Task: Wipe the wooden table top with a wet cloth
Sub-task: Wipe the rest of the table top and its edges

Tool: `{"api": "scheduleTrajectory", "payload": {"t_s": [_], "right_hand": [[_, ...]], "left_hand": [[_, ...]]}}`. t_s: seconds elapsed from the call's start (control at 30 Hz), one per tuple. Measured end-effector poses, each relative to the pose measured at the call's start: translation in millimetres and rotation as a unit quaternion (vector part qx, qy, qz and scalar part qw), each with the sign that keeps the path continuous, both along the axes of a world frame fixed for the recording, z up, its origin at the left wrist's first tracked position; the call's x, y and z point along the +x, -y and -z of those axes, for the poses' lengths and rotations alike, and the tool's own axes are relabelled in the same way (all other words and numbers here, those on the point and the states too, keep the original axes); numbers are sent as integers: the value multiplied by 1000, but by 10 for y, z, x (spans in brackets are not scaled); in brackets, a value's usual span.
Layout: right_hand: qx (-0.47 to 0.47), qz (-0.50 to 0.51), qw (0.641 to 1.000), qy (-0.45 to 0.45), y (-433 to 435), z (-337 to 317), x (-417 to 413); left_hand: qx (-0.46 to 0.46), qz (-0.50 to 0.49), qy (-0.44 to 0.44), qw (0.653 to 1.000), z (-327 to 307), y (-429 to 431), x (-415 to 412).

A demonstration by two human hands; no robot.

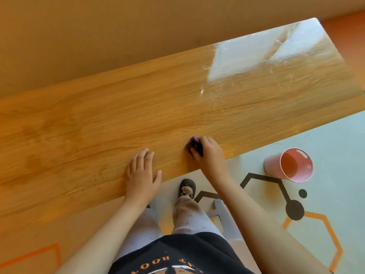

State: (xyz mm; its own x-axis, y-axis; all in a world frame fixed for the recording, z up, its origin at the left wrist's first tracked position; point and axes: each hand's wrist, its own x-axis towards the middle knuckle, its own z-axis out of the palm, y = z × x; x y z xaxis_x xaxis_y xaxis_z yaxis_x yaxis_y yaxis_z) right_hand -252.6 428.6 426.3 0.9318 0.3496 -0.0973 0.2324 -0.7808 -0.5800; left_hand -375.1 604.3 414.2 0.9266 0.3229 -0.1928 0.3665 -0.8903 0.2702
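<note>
The right hand (209, 153) is clamped on a small bunched purple cloth (194, 144), pressing it onto the wooden table top (138, 107) near the front edge at about five o'clock, likely to scrub with weight behind it. The left hand (142, 173) lies flat with fingers spread, bracing at six o'clock. A wet sheen shows toward two o'clock. A pink bucket (289, 165) stands on the floor at four o'clock, clear of the surface; nothing blocks the wipe

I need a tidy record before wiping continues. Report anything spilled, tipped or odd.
The pink bucket on the floor right of the wooden table leans, its mouth tilted toward the camera. Nothing looks spilled; the shine at the table's far right may be only wet sheen.
</note>
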Motion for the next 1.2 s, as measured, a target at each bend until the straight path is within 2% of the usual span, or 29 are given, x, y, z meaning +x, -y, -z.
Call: {"api": "scheduleTrajectory", "payload": {"t_s": [0.07,0.13,0.27,0.4,0.5,0.77,0.9,1.0,1.07,1.2], "right_hand": [[6,-41,999,1,119,26,-143],[1,-25,1000,6,391,8,-45],[-46,99,994,26,948,-63,455],[-65,187,980,9,938,-66,616],[-54,188,981,5,582,-49,374],[-38,81,996,4,-806,-95,-795],[-12,54,998,-21,-1538,-63,-1442],[-5,29,999,-29,-2071,-23,-1873],[11,4,999,-30,-2382,-9,-2130],[22,-54,998,-37,-2772,-38,-2442]], "left_hand": [[0,-1,2,1000,-2,6,4],[4,-2,8,1000,-7,17,8],[-4,2,4,1000,-15,-2,13],[-37,12,14,999,-52,-82,-20],[-48,-3,50,998,-84,-258,-153],[-56,-96,100,989,-81,-1251,-1178],[-36,-196,116,973,-73,-1973,-1887],[-17,-296,121,947,-47,-2444,-2284],[-43,-347,106,931,-8,-2641,-2404],[-160,-388,89,904,95,-2734,-2481]]}}
